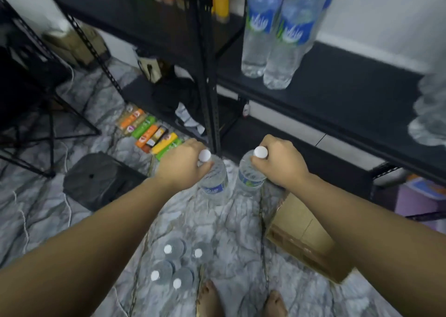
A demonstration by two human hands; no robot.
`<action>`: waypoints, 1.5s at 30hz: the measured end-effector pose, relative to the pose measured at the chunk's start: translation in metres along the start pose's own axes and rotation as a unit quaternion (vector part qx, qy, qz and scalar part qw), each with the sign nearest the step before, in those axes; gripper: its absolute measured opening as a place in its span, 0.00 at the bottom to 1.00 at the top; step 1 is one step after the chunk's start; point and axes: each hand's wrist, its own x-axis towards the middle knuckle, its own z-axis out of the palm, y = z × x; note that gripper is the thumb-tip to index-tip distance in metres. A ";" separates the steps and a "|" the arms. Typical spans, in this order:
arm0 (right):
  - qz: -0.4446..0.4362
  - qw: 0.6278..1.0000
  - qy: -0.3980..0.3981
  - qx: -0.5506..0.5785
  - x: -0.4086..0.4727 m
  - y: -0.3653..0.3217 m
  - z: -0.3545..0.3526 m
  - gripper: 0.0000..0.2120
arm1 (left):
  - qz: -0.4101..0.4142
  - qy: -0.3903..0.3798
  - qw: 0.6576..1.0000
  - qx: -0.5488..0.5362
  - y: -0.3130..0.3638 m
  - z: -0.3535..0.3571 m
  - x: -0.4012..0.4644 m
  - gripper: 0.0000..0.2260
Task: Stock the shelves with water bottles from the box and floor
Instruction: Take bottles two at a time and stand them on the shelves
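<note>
My left hand [184, 166] grips the neck of a clear water bottle [215, 181] with a white cap and a blue label. A second bottle [249, 178] of the same kind hangs from my right hand [280, 163], held by the neck. Both bottles are upright in the air in front of the black shelf post [212, 104]. Two tall bottles [272, 39] with blue labels stand on the black shelf [337, 92] to the right. Several white-capped bottles [177, 265] stand on the marble floor by my feet. A brown cardboard box [304, 234] lies at the right.
Colourful snack packs [150, 132] lie on the floor at the left shelf's base, and more stand on the upper left shelf [135, 15]. A black stool [96, 179] sits on the floor at left. More clear bottles [429, 114] are at the shelf's far right edge.
</note>
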 end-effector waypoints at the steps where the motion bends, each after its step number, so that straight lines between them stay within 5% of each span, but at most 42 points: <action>1: -0.002 1.000 0.014 0.000 -0.006 -0.009 -0.025 0.09 | 0.014 0.009 1.000 0.002 0.012 -0.021 0.001 0.12; 13: -0.025 0.980 0.193 0.049 -0.078 -0.085 -0.264 0.14 | 0.200 0.099 0.975 0.000 0.159 -0.241 0.030 0.14; 27: -0.003 0.924 0.383 0.013 -0.142 -0.118 -0.463 0.12 | 0.355 0.149 0.918 -0.099 0.318 -0.400 0.062 0.11; 36: -0.044 0.862 0.505 -0.004 -0.179 -0.167 -0.636 0.15 | 0.420 0.215 0.870 -0.142 0.451 -0.542 0.067 0.15; 45: -0.078 0.835 0.544 -0.030 -0.167 -0.152 -0.767 0.16 | 0.436 0.249 0.850 -0.160 0.567 -0.602 0.109 0.18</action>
